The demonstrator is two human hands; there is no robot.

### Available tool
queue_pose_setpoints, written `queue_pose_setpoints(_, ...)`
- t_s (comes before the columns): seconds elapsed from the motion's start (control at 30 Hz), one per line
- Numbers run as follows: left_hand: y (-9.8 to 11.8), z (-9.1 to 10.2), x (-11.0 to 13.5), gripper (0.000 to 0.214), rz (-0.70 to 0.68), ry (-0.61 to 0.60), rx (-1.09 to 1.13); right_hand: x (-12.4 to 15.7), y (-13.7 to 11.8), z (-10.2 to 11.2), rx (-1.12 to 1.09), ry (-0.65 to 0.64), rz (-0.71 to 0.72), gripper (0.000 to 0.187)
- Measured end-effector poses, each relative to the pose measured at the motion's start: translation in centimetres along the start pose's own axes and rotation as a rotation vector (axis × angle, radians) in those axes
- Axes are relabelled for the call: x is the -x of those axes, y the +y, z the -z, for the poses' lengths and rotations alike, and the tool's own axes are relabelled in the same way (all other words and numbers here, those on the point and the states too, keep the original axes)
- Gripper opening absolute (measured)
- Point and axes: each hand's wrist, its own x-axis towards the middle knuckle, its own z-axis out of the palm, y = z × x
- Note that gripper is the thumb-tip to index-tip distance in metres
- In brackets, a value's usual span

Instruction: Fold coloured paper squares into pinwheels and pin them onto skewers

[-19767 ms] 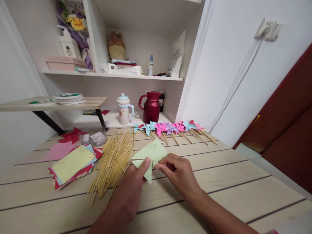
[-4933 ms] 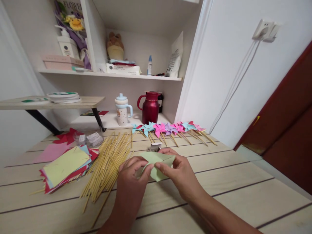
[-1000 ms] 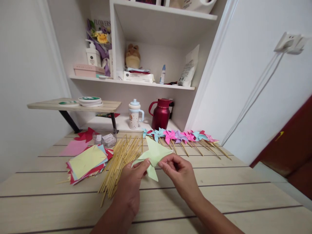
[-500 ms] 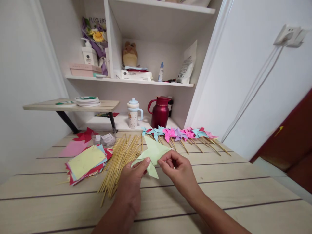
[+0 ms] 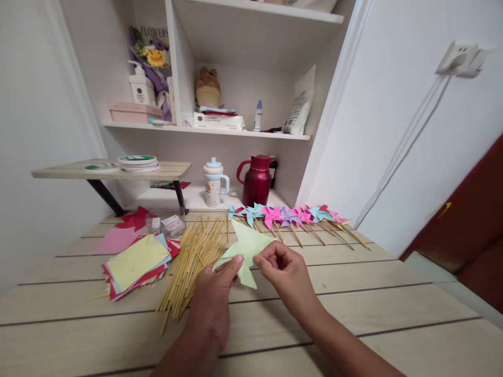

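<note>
Both hands are on the pale green folded paper (image 5: 247, 242), held just above the table (image 5: 353, 293), right in front of the pile of bamboo sticks (image 5: 190, 256). The left hand (image 5: 214, 301) pinches the paper's left tip between thumb and fingers. The right hand (image 5: 288, 275) has its fingers curled in tight, gripping the paper around the middle.

Stuff I can't really make out:
- The paper's centre sits behind the right fingertips, so I can't tell how the flaps meet there, or whether anything small is pinched in with it.
- The lower point of the paper pokes out between the two hands, and part of it is covered by the left thumb.
- Both forearms run off the bottom edge.
- Some sticks slide under the stack of coloured paper squares (image 5: 135, 260) to the left, so their ends are hidden.
- There's a little clear box (image 5: 165, 225) behind that stack, contents too small to read.

Further back, a row of finished pinwheels (image 5: 286, 214) lies well apart from the hands, overlapping each other, with a red jug (image 5: 257, 180) behind them.
</note>
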Motion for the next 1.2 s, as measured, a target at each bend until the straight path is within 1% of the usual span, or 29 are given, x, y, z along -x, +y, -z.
queue_pose_setpoints(0.17,-0.11,0.09,-0.05,0.020,0.001,-0.029,-0.030,0.01,0.00,0.11,0.004,-0.012,0.035,0.024)
queue_pose_setpoints(0.27,-0.20,0.23,-0.10,0.023,-0.020,-0.012,-0.021,-0.15,0.03,0.19,-0.019,-0.011,0.032,0.023)
queue_pose_setpoints(0.47,-0.26,0.21,-0.15,0.022,-0.033,-0.047,-0.037,-0.38,0.16,0.27,-0.044,0.004,0.025,0.024)
queue_pose_setpoints(0.63,-0.15,0.08,-0.11,0.025,-0.030,-0.059,-0.036,-0.34,0.09,0.29,-0.049,-0.014,0.017,0.020)
queue_pose_setpoints(0.73,-0.14,0.10,-0.10,0.027,-0.027,-0.035,-0.026,-0.28,-0.09,0.34,0.007,-0.018,0.052,0.017)
queue_pose_setpoints(0.8,-0.20,0.17,-0.09,0.027,-0.038,-0.013,-0.031,-0.24,-0.19,0.36,0.043,-0.013,0.069,0.020)
queue_pose_setpoints(0.93,-0.36,0.32,-0.05,0.029,-0.044,-0.034,-0.039,-0.22,-0.21,0.36,0.070,-0.015,0.065,0.021)
queue_pose_setpoints(1.07,-0.36,0.25,0.00,0.030,-0.034,0.000,-0.035,-0.26,-0.15,0.33,0.072,-0.017,0.058,0.018)
queue_pose_setpoints(1.2,-0.34,0.09,0.03,0.029,-0.034,-0.012,-0.041,-0.28,-0.19,0.35,0.072,-0.035,0.060,0.016)
